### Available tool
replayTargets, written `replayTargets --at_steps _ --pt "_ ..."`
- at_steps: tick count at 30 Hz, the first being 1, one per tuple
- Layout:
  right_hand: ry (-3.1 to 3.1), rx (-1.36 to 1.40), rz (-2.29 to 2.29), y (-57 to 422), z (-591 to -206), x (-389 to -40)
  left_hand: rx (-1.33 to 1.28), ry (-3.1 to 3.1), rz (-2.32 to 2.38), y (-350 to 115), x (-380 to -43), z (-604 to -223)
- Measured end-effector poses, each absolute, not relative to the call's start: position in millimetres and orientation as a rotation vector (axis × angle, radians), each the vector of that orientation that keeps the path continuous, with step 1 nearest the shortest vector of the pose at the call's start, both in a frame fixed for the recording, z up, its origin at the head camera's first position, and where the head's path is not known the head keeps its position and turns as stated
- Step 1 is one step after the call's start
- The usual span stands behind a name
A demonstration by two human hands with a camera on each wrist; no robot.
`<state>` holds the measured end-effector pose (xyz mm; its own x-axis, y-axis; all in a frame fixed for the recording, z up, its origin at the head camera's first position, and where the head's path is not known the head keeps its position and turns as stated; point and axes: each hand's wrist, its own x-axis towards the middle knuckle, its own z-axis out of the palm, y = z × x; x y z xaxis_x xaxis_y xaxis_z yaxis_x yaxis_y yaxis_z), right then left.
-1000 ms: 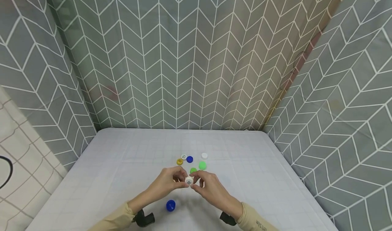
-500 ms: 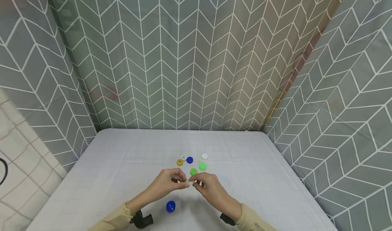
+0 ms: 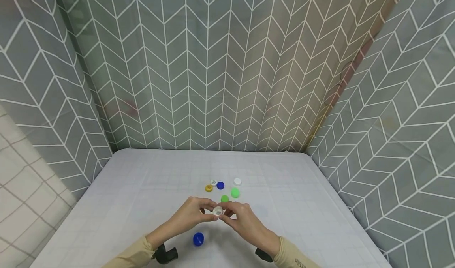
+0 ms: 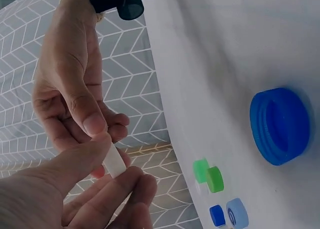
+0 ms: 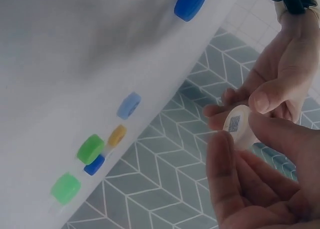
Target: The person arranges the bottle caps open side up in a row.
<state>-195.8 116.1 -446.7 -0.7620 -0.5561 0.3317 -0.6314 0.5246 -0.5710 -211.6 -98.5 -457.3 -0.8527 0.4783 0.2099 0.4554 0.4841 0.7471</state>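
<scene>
The left hand (image 3: 193, 212) and the right hand (image 3: 243, 216) meet over the white counter (image 3: 149, 189), both holding one small white disc (image 3: 218, 210) between thumb and fingertips. The right hand pinches it by the edges, and the left hand's thumb and fingers grip the opposite edge. A square printed code (image 5: 233, 124) marks the disc's face in the right wrist view; from the head the disc is too small for me to read its inner side with confidence. Just beyond the right hand's fingertips lies a green cap (image 3: 224, 198), with a pale green cap (image 3: 235, 192) a little farther off and to its right. Farther out past both hands sit a small blue cap (image 3: 220, 185), a marked white cap (image 3: 213, 182) and a yellow cap (image 3: 209, 188) in a close cluster, and a white cap (image 3: 237, 181) to the right of these. A larger blue cap (image 3: 198, 239) rests on the person's side of the left hand. Tan sleeves (image 3: 131, 254) cover both forearms, and a grey curtain with white chevrons (image 3: 213, 62) hangs well beyond the hands.
</scene>
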Motion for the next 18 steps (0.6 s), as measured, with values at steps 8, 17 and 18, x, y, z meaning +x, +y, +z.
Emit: replayTargets --at_steps 8,17,18 --pt "-2.737 0.929 0.892 115 -448 -197 0.874 2.706 1.250 -96 -212 -458" --pt "-2.816 0.946 0.623 113 -450 -196 0.789 2.788 1.007 -89 -210 -466" --pt "-2.819 0.964 0.589 112 -451 -195 0.788 2.789 0.988 -89 -210 -467"
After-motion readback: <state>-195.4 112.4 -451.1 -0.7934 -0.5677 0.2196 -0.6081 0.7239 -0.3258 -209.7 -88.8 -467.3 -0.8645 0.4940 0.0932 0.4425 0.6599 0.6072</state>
